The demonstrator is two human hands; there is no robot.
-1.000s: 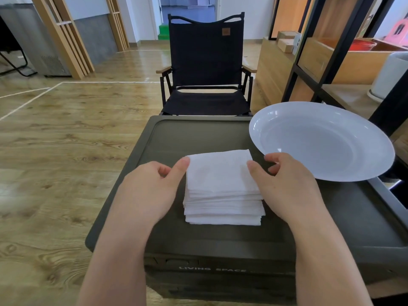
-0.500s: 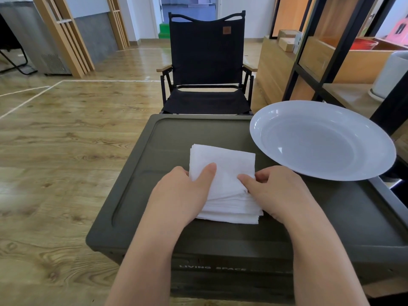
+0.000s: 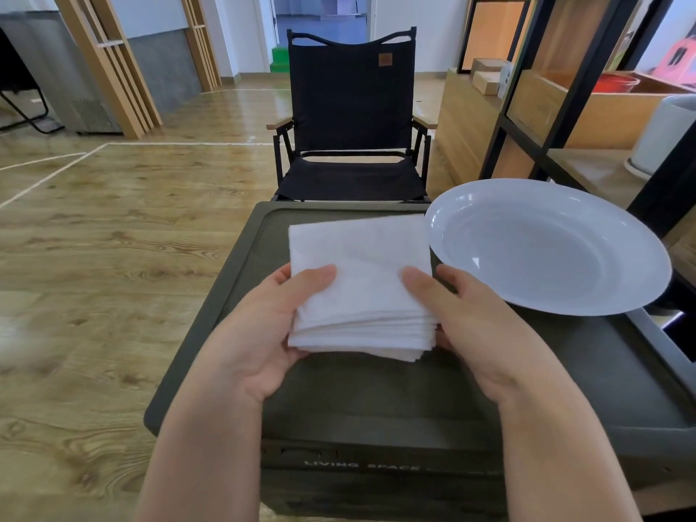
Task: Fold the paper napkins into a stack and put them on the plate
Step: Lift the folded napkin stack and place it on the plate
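Napkin stack held in both hands, above the box lid.

Your left hand (image 3: pixel 260 333) and right hand (image 3: pixel 478 329) grip the napkin stack (image 3: pixel 361 280) from either side, thumbs pressed on top, fingers curled beneath. The white plate (image 3: pixel 550 246) sits just right of your grip, empty, on the dark box lid (image 3: pixel 376 401) below it.

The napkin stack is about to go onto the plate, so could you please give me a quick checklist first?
1. Left hand grips the napkin stack: ok.
2. Right hand grips its other side: ok.
3. Stack lifted off the box lid: ok.
4. Plate holds nothing: ok.
5. Stack edges squared: not ok, near edges fan out.
6. Plate fully supported: not ok, it overhangs the lid.
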